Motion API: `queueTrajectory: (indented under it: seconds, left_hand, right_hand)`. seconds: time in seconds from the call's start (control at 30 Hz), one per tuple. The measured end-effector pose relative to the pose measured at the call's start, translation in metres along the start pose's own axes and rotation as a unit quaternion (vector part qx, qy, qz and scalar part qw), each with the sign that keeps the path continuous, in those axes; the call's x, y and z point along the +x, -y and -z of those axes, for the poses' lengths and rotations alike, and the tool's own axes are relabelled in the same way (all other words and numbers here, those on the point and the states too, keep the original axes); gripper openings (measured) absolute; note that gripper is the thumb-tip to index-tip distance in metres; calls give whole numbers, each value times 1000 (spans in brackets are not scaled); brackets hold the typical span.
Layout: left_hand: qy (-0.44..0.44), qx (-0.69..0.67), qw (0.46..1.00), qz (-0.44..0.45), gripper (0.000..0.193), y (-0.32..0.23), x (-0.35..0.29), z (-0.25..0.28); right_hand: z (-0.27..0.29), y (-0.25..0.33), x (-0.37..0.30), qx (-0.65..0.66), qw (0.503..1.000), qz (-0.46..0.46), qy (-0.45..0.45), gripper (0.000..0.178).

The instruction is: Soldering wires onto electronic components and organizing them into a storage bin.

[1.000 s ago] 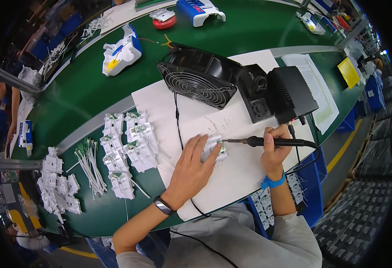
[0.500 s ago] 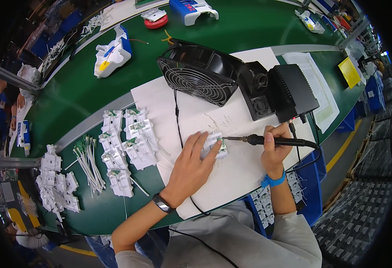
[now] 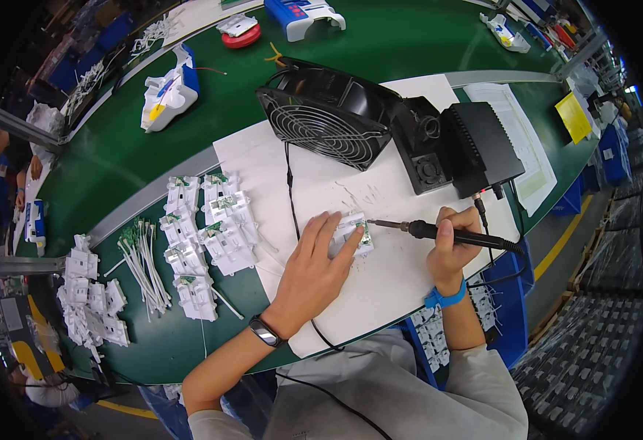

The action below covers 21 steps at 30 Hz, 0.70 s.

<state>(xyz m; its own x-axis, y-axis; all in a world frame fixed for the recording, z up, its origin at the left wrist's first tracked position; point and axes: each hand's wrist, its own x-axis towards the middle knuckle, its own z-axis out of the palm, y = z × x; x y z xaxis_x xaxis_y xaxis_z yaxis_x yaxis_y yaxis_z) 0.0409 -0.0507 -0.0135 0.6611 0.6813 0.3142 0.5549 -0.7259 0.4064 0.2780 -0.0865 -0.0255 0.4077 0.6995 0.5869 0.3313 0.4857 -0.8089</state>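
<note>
My left hand (image 3: 314, 268) reaches over a white plastic housing (image 3: 358, 248) with a small green circuit board on it, pressing it against the white sheet (image 3: 380, 297). Its fingers hide part of the housing. In my right hand (image 3: 452, 249) a black soldering iron (image 3: 457, 236) is gripped like a pen. The iron's metal tip points left and sits at the board's upper right edge; whether it touches cannot be made out. To the left lie rows of similar white housings with boards (image 3: 227, 231), beside a bundle of white cables with green ends (image 3: 145, 268).
A black fan (image 3: 329, 117) stands behind my hands, next to a black iron stand (image 3: 424, 161) and a black soldering station (image 3: 480, 147). More white housings (image 3: 86, 293) are piled far left. Beyond the metal rail, a green belt (image 3: 226, 95) carries blue-and-white casings (image 3: 171, 92).
The casings and the red disc on the green belt have slid left. My left hand stays on the housing; the soldering iron has tilted slightly, its tip a little higher.
</note>
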Motion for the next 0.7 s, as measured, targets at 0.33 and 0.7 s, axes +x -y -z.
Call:
queueTrajectory:
  seconds: [0.33, 0.7]
  left_hand:
    - [5, 2, 1000, 1, 55, 0, 1, 0]
    - [79, -52, 995, -18, 51, 13, 11, 20]
  right_hand:
    - [0, 0, 3, 16, 999, -24, 15, 23]
    - [6, 1, -1, 60, 998, -24, 22, 26]
